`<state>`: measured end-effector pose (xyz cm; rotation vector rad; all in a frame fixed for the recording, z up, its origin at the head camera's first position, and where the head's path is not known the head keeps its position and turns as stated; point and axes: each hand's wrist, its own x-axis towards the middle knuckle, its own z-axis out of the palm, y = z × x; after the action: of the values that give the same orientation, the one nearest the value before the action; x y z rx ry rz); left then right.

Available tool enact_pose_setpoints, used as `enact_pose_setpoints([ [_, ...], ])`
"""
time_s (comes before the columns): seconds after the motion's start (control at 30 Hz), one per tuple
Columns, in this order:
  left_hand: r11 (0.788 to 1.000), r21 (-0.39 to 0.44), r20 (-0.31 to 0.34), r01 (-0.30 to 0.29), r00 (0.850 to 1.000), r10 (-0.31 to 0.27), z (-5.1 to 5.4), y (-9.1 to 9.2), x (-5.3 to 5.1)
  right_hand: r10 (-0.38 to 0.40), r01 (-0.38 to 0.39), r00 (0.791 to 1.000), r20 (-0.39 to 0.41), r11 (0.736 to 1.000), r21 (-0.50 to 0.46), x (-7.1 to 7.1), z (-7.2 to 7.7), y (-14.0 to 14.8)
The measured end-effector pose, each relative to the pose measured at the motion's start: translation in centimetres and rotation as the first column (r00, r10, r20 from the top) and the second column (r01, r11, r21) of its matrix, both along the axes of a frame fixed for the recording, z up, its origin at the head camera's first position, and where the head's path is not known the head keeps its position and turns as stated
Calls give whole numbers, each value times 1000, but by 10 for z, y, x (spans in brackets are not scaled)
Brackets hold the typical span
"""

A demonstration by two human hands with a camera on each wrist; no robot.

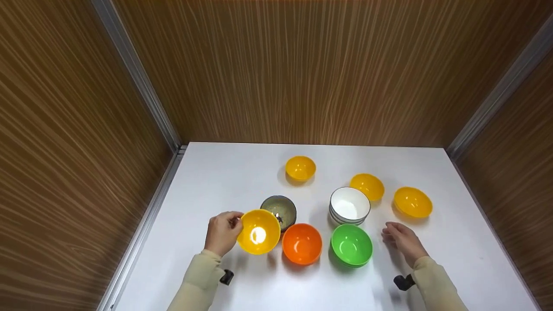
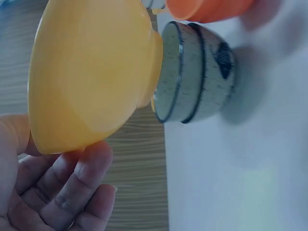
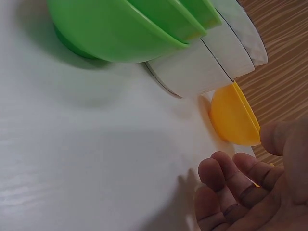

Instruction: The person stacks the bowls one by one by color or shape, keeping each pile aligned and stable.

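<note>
My left hand (image 1: 223, 233) pinches the rim of a yellow bowl (image 2: 91, 72) between thumb and fingers. In the head view that yellow bowl (image 1: 252, 244) is tilted and raised above the table, overlapping the edge of a grey-green patterned bowl (image 1: 283, 207). The left wrist view shows two patterned bowls (image 2: 211, 72) stacked together below it. An orange bowl (image 1: 302, 244) stands just to the right. My right hand (image 1: 405, 242) hovers over the table with relaxed fingers and holds nothing. Nearest to it is a stack of green bowls (image 1: 352, 245), with the right wrist view showing several nested (image 3: 110, 29).
Behind the green stack stand stacked white bowls (image 1: 350, 203) with dark rims. Single yellow bowls sit at the back (image 1: 300, 168), behind the white stack (image 1: 367, 186) and at the right (image 1: 413, 202). Wood-grain panels (image 1: 276, 73) enclose the white table (image 1: 224, 172) at the back and both sides.
</note>
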<state>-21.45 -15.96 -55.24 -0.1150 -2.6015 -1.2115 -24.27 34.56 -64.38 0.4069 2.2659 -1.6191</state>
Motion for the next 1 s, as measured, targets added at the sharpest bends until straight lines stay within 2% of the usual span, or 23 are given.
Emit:
enact_pose_setpoints([
  [0.23,1000,22,126,-3,992,0,-24,-11,8,7,-7,1000,-11,1000,-5,2,0,1],
  [0.6,999,37,280,-24,960,12,-59,-21,7,2,-2,1000,-5,1000,-20,6,5,-1],
  [0.8,999,45,319,-32,948,16,-73,-19,6,-6,7,1000,9,1000,-24,5,4,-1],
  [1.0,996,80,326,-48,945,19,-85,-15,3,-12,12,1000,18,1000,-22,3,4,-1],
])
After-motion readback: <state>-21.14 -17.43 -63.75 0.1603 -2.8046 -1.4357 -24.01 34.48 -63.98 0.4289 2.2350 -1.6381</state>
